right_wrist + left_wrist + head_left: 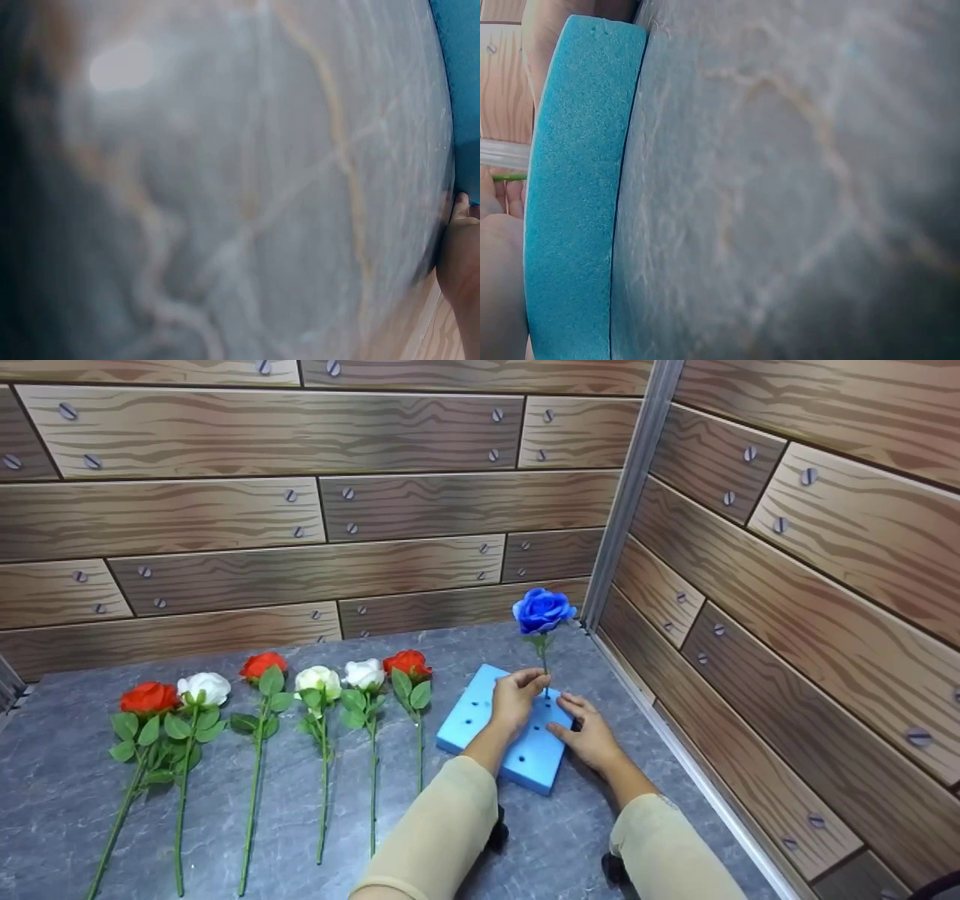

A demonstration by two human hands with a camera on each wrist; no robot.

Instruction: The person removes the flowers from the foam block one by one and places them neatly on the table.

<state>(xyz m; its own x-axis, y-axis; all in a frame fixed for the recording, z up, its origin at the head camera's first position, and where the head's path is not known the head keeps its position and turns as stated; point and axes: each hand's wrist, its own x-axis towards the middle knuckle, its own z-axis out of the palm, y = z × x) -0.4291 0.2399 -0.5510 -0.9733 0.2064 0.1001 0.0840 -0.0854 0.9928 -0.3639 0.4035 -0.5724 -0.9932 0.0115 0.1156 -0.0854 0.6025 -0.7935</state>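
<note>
An artificial blue rose (543, 611) stands nearly upright above the far end of a light-blue foam block (529, 761). My left hand (513, 703) pinches its stem low down, just over the block. In the left wrist view a short bit of green stem (510, 177) shows by the fingers, beyond the block's side. My right hand (592, 736) lies along the block's right edge, thumb and fingers spread and touching it. Several small dark holes dot the block's top. The stem's lower tip reaches the block near one hole, partly covered by the left hand.
To the left, several roses lie in a row on the grey marbled tabletop (217, 817), among them a red rose (150, 699), a white rose (204, 688) and a cream rose (318, 682). Wood-patterned walls (420, 502) close off the back and right.
</note>
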